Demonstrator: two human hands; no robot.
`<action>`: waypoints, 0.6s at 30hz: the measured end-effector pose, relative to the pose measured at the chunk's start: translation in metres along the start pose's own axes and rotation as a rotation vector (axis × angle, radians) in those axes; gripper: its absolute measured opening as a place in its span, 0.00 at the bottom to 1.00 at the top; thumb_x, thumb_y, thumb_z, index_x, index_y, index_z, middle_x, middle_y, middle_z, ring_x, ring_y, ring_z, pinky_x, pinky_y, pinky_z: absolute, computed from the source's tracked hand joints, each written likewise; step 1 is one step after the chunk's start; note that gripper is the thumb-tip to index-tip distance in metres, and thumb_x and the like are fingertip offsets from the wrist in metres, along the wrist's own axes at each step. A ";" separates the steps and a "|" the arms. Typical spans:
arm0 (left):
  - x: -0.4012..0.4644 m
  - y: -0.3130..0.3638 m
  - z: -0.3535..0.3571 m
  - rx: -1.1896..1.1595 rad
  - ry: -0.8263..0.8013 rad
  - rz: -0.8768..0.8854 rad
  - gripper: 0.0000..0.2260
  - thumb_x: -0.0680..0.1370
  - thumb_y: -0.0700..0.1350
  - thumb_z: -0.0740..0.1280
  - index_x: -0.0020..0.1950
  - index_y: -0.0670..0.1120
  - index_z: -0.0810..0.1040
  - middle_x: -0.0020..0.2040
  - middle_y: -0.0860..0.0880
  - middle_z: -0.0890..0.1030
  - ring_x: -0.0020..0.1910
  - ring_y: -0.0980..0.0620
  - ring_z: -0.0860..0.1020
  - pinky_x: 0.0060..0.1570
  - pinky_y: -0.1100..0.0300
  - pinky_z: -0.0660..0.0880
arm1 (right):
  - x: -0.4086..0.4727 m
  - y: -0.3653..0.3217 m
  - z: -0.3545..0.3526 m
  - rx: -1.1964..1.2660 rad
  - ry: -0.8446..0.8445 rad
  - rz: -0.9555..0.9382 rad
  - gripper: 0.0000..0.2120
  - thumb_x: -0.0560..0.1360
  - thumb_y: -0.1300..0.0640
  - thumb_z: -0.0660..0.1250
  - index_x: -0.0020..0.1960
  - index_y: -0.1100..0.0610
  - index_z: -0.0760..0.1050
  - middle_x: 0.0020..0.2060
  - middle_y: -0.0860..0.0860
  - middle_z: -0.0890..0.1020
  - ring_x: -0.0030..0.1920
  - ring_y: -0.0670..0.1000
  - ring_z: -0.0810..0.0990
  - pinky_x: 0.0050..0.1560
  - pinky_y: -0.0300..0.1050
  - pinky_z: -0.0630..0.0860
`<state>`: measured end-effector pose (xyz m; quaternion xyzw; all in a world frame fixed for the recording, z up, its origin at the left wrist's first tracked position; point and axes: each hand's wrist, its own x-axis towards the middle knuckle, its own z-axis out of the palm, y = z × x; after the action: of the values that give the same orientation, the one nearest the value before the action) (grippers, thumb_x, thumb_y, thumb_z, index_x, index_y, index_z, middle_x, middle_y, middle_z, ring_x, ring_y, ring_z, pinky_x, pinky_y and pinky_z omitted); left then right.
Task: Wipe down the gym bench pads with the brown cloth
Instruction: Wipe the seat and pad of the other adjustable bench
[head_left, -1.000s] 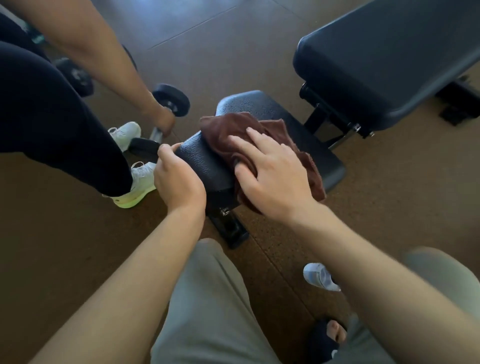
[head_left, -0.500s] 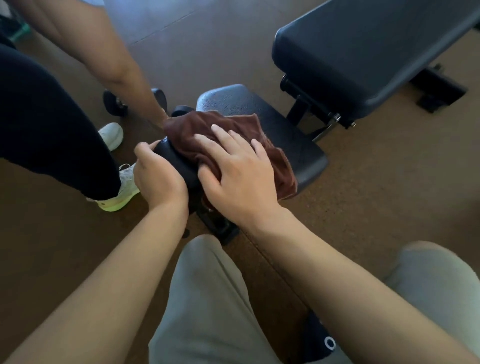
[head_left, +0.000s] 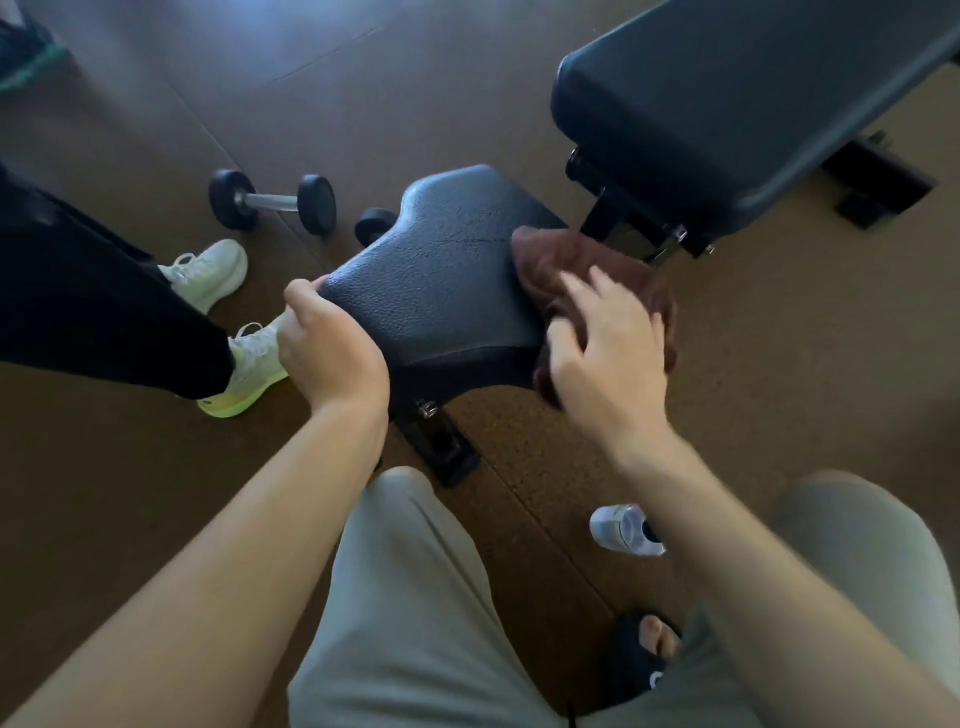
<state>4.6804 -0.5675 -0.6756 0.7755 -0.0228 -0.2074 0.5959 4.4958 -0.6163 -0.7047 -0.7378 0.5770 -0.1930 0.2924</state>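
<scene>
The black seat pad (head_left: 447, 280) of the gym bench sits in the middle of the head view, its textured top mostly bare. The brown cloth (head_left: 550, 260) is bunched over the pad's right edge. My right hand (head_left: 605, 353) presses on the cloth with spread fingers and looks motion-blurred. My left hand (head_left: 332, 348) grips the pad's near left corner, fingers curled over the edge. The larger black back pad (head_left: 727, 93) rises at the upper right, apart from both hands.
A dumbbell (head_left: 272, 202) lies on the brown floor left of the seat. Another person's leg (head_left: 93, 312) and pale shoe (head_left: 249, 369) stand close to my left hand. A small white bottle (head_left: 621, 530) lies by my right forearm. The bench foot (head_left: 441, 447) sits below the seat.
My right hand has swept the cloth from the seat pad's left end to its right edge, baring most of the pad. The other person's arm has left the view.
</scene>
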 end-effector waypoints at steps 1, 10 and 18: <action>-0.001 0.001 0.000 -0.009 0.003 -0.006 0.19 0.83 0.51 0.51 0.52 0.54 0.83 0.51 0.53 0.82 0.55 0.50 0.79 0.55 0.56 0.75 | -0.014 -0.005 0.003 -0.027 -0.010 -0.048 0.28 0.79 0.44 0.55 0.78 0.44 0.67 0.80 0.48 0.65 0.81 0.50 0.58 0.82 0.61 0.45; 0.001 0.001 0.002 0.025 -0.026 0.009 0.19 0.86 0.50 0.50 0.53 0.53 0.81 0.47 0.59 0.78 0.52 0.54 0.77 0.51 0.58 0.70 | 0.117 -0.035 0.020 -0.170 -0.250 -0.085 0.26 0.81 0.42 0.50 0.79 0.38 0.62 0.82 0.44 0.59 0.82 0.50 0.56 0.79 0.68 0.48; 0.006 -0.001 0.001 0.039 -0.022 -0.001 0.20 0.86 0.51 0.50 0.58 0.53 0.82 0.48 0.58 0.79 0.50 0.58 0.77 0.42 0.63 0.70 | 0.162 -0.128 0.069 -0.253 -0.414 -0.331 0.15 0.77 0.45 0.55 0.47 0.44 0.80 0.61 0.46 0.80 0.66 0.54 0.74 0.72 0.67 0.59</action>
<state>4.6853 -0.5694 -0.6783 0.7846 -0.0330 -0.2157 0.5803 4.6754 -0.7368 -0.6815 -0.8761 0.3964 -0.0100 0.2741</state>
